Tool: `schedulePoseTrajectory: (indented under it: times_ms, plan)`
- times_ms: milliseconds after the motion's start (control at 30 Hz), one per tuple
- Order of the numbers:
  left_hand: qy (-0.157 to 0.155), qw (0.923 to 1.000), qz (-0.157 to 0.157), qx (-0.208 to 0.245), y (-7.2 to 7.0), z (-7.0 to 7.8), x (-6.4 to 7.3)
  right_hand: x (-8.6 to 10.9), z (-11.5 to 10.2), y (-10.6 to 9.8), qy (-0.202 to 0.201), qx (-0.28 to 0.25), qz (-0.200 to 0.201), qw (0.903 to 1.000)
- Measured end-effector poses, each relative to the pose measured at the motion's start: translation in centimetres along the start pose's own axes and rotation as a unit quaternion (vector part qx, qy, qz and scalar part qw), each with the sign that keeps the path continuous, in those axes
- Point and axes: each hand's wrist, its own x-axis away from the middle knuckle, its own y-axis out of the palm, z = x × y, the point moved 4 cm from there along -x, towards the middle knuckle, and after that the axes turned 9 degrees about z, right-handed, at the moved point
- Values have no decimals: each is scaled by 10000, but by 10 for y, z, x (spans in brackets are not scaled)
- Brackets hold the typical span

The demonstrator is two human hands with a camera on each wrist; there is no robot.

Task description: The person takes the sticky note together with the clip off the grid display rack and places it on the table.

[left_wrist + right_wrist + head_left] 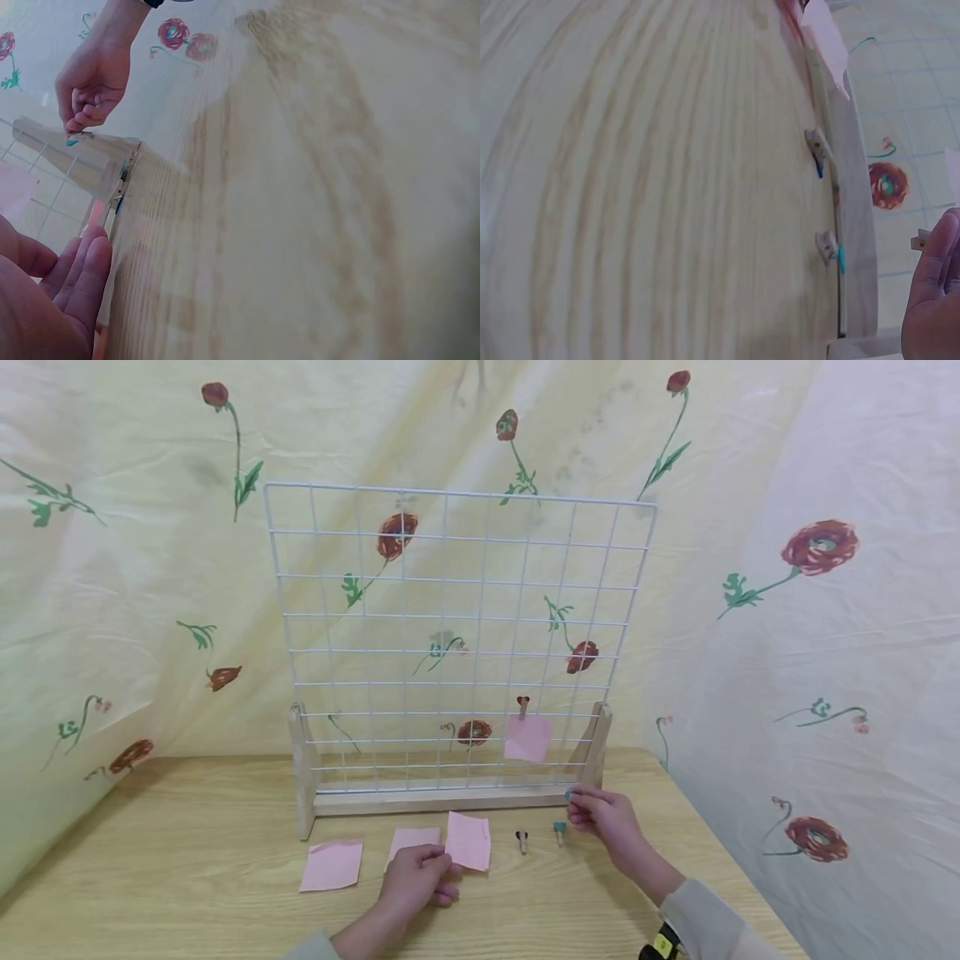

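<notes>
My left hand pinches a square pink paper note by its lower left corner, thumb against fingers, close over the table. Beneath and beside that hand lies a second pink note, partly covered. Between the thumb and fingers of my right hand is a small wooden clothespin, its teal top poking out past the fingertips. That hand is in front of the right foot of a white wire grid. On the grid's lower right, a clothespin with a dark red top holds a pink note.
Two small clothespins, one dark-topped and one teal-topped, lie on the wooden table between my hands. Another pink note lies at the left. Wooden feet support the grid. A flowered curtain hangs behind and at the sides.
</notes>
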Motion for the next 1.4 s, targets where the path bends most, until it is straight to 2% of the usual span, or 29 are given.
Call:
schedulePoseTrajectory:
  times_ms: [267, 600, 1100, 1400]
  plan:
    - [33, 9999, -53, -91, 1, 2, 2, -2, 8, -8, 112, 247, 17, 9996]
    - [-40, 9999, -59, -110, 1, 2, 2, -2, 23, -16, 640, 512, -29, 9966]
    - [-85, 9998, -10, -188, 2, 0, 0, -8, 33, -21, 879, 764, -1, 9932]
    - [-50, 9996, -36, -264, 3, 1, -1, -10, 37, -22, 926, 1134, -51, 9892]
